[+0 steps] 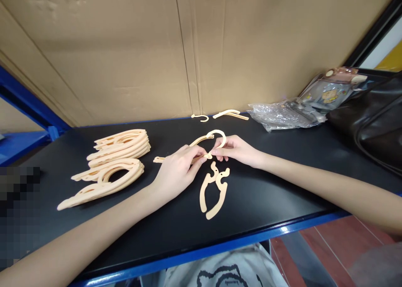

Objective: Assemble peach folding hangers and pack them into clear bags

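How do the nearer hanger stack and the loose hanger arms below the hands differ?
The nearer hanger stack is many layers thick; the loose hanger arms look single-layered. The stack's long ends point left; the loose arms' point toward the near edge. Both are pale.

Pale peach-beige covers the stacked pieces (121, 147) at left and the hooked piece (216, 133) at centre; the tabletop (264, 195) is plain black, its near edge (201, 253) glossy blue; the far cardboard (125, 61) is tan; dark brown bag (367, 124) at right; black line drawing on pale grey fabric (226, 270), near; reddish floor tiles (339, 245), near right.
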A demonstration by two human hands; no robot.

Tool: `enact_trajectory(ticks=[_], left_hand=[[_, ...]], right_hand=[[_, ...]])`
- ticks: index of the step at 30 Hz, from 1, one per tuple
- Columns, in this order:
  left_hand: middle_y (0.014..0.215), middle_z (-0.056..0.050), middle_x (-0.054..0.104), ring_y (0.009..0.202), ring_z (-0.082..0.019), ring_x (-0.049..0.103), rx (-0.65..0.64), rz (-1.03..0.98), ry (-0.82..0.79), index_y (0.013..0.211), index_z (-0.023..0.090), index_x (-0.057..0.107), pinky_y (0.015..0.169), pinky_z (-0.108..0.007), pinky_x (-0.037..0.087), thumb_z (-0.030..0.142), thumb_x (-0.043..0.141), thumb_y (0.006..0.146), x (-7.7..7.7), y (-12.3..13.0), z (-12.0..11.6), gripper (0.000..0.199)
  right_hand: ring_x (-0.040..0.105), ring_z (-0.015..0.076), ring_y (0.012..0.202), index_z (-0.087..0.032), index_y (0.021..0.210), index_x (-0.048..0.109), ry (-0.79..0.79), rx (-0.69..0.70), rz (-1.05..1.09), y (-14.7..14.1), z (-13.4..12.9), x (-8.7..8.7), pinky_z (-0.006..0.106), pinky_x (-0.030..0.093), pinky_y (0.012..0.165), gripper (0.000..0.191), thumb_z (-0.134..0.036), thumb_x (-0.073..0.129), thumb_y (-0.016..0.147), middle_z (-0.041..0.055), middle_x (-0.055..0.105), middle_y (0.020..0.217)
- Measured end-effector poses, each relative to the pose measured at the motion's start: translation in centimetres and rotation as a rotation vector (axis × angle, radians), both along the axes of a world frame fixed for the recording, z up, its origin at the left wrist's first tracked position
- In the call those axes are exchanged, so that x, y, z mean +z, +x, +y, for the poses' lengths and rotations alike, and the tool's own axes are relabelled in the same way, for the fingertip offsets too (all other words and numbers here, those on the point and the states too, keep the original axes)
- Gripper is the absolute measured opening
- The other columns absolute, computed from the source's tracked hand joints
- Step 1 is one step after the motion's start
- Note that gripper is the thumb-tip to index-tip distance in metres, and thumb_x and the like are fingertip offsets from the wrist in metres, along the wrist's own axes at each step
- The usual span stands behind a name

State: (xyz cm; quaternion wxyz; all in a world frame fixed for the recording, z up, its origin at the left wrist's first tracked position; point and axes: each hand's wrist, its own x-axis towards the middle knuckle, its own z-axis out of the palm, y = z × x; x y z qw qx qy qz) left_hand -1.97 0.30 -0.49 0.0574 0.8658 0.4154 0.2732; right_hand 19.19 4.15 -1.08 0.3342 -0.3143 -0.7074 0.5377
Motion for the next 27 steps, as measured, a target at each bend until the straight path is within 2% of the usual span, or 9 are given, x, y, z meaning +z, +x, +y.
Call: enact_trajectory(ticks=[5, 11, 15, 19, 23, 27], left_hand=[[0.090, 0.001, 0.067, 0.079, -0.015, 0.063, -0.009, -0.025, -0.062, 0.097, 0.022, 0.059, 0.067, -0.026, 0.046, 0.030, 0.046, 0.097, -0.1, 0.1, 0.1, 0.016], [0.087, 0.004, 0.069, 0.072, -0.015, 0.064, 0.029, -0.005, -0.117, 0.095, 0.023, 0.057, 0.062, -0.024, 0.043, 0.031, 0.045, 0.098, 0.0, 0.1, -0.2, 0.015], [0.089, 0.004, 0.069, 0.077, -0.015, 0.065, 0.017, -0.025, -0.122, 0.098, 0.024, 0.058, 0.063, -0.023, 0.044, 0.029, 0.045, 0.097, 0.2, 0.2, -0.3, 0.014], [0.083, 0.002, 0.066, 0.072, -0.014, 0.062, -0.024, 0.021, -0.076, 0.092, 0.022, 0.061, 0.059, -0.022, 0.041, 0.028, 0.045, 0.096, 0.4, 0.2, -0.3, 0.017], [0.081, 0.001, 0.065, 0.072, -0.015, 0.061, -0.033, 0.039, -0.047, 0.088, 0.021, 0.060, 0.059, -0.022, 0.041, 0.029, 0.048, 0.093, 0.5, 0.2, -0.3, 0.015], [0.083, 0.003, 0.067, 0.073, -0.014, 0.063, -0.009, -0.041, -0.113, 0.092, 0.023, 0.063, 0.062, -0.023, 0.044, 0.036, 0.048, 0.095, 0.6, 0.3, -0.4, 0.020]], right_hand=[[0.051, 0.0082, 0.057, -0.017, 0.067, 0.059, 0.026, -0.002, -0.031, 0.1, -0.1, 0.2, 0.022, 0.041, 0.055, 0.031, -0.043, 0.069, 0.079, -0.0040, 0.054, 0.059], [0.051, 0.0083, 0.058, -0.016, 0.068, 0.059, 0.063, -0.007, -0.040, 0.1, -0.4, 0.4, 0.023, 0.040, 0.058, 0.031, -0.043, 0.068, 0.080, -0.0044, 0.053, 0.059], [0.053, 0.0093, 0.060, -0.016, 0.073, 0.059, 0.098, -0.017, -0.050, 0.0, -0.6, 0.2, 0.024, 0.042, 0.062, 0.031, -0.045, 0.066, 0.082, -0.0037, 0.056, 0.061], [0.055, 0.0116, 0.061, -0.017, 0.077, 0.062, 0.247, -0.073, -0.116, 0.0, -0.9, 0.3, 0.025, 0.042, 0.062, 0.034, -0.050, 0.063, 0.083, -0.0015, 0.059, 0.065], [0.048, 0.0103, 0.057, -0.017, 0.070, 0.059, 0.458, -0.133, -0.230, -0.2, -1.3, 0.6, 0.024, 0.037, 0.057, 0.038, -0.052, 0.059, 0.086, -0.0018, 0.056, 0.062], [0.051, 0.0107, 0.059, -0.019, 0.077, 0.059, 0.488, -0.144, -0.246, -0.2, -1.5, 0.9, 0.023, 0.038, 0.059, 0.035, -0.050, 0.051, 0.091, -0.0016, 0.059, 0.066]])
